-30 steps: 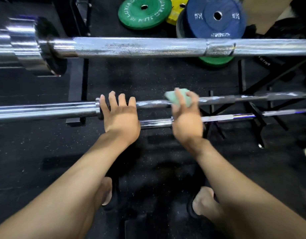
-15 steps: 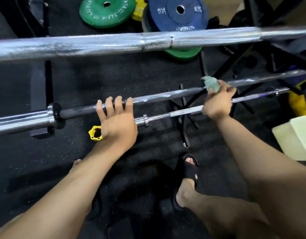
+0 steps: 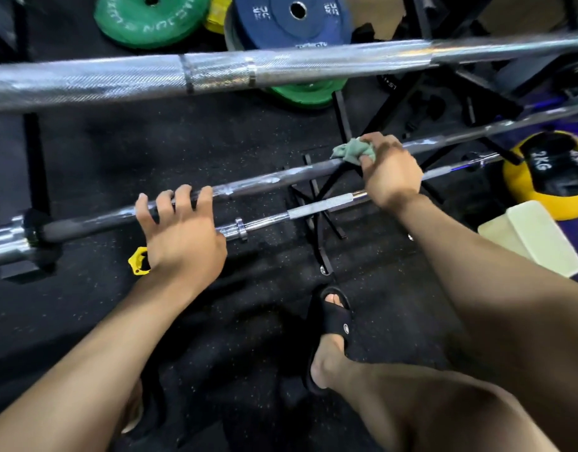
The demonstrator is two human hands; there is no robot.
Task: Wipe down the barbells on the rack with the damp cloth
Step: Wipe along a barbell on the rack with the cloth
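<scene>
Three barbells lie across the view. The thick chrome top barbell (image 3: 216, 75) runs nearest the camera. Below it is the dark middle barbell (image 3: 274, 181), streaked with wet patches. My left hand (image 3: 180, 233) rests on its left part, fingers curled over the shaft. My right hand (image 3: 390, 172) grips a crumpled green cloth (image 3: 353, 151) and presses it against the same bar further right. A thinner chrome lower barbell (image 3: 313, 210) sits just beneath, partly hidden by both hands.
Green (image 3: 150, 17) and blue weight plates (image 3: 294, 21) lie on the black rubber floor behind. A yellow-and-black 2 kg ball (image 3: 548, 171) and a pale foam block (image 3: 535, 236) sit at right. A yellow collar clip (image 3: 138, 261) lies by my left wrist. Black rack legs (image 3: 320, 203) stand below.
My right hand has slid the cloth rightward along the middle barbell. My left hand's fingers have curled further over the bar. The view has shifted right.
</scene>
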